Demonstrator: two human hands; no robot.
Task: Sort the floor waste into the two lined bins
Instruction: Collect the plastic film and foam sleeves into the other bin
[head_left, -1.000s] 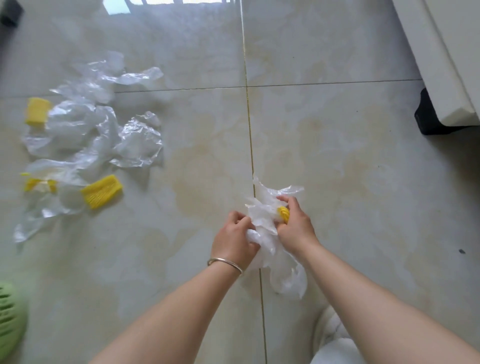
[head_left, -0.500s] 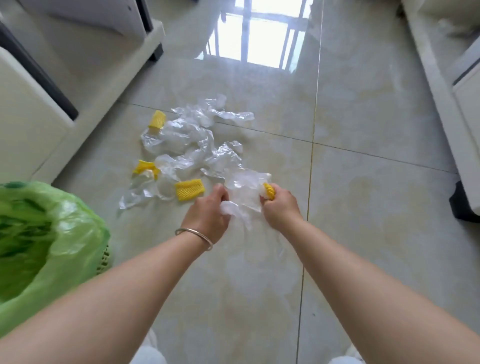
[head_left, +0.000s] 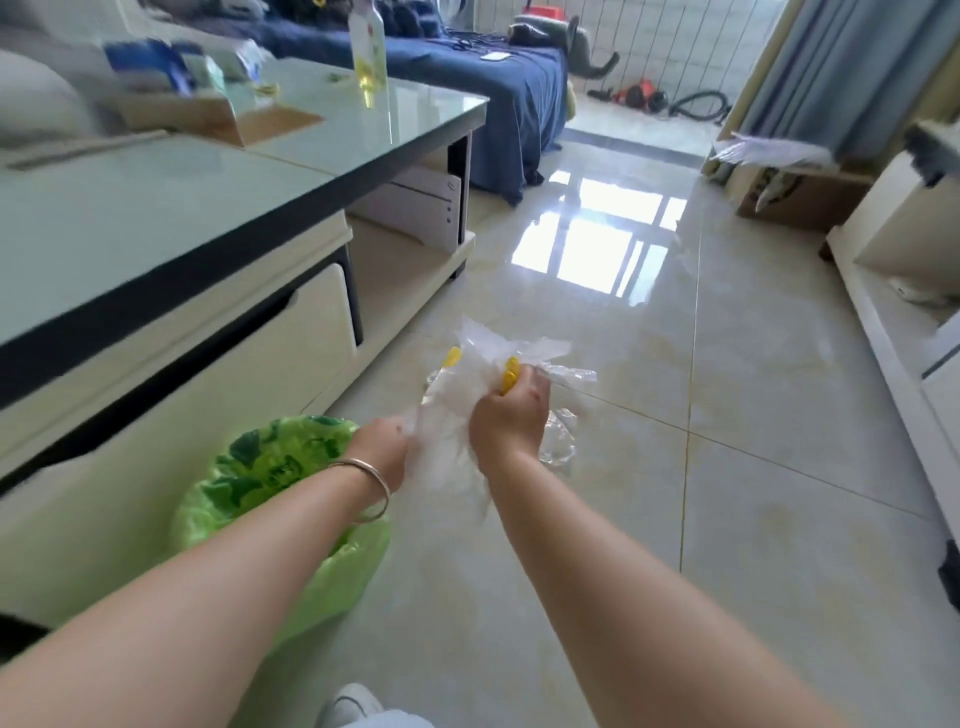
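Nearest you, just left of your left forearm, stands the bin with the green liner (head_left: 270, 467), its glossy film crinkled and draped over the rim. Your left hand (head_left: 382, 449) and right hand (head_left: 511, 418) both grip the clear plastic bundle (head_left: 457, 410), held just right of that bin and above the floor. The bundle is thin, crumpled, translucent film, its long axis running from low near you up and away. Your right fingers are curled round its upper part together with a yellow foam piece (head_left: 509, 376). Your left hand clutches the lower end; its fingers are hidden. Beyond the bin, the glass-topped table (head_left: 218, 218) is smooth and rectangular.
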